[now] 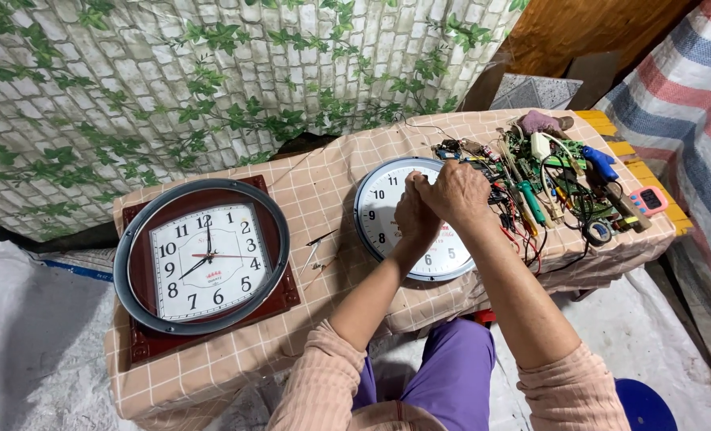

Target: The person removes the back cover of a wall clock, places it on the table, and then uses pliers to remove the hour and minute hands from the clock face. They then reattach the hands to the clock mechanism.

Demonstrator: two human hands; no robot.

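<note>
My left hand (414, 214) and my right hand (458, 191) are pressed together above a round white wall clock (383, 209) with a silver rim, which lies flat on the table. The fingers of both hands are closed around something small that I cannot make out. To the left lies a bigger clock (204, 259) with a square white face, a grey ring and a dark red frame. Between the two clocks rest loose clock hands (317, 249) and thin metal pieces.
The low table wears a beige checked cloth (323, 179). At its right end sits a heap of circuit boards, wires and screwdrivers (543, 183), a pink meter (649, 199) and a tape roll (598, 232). A leaf-patterned wall is behind.
</note>
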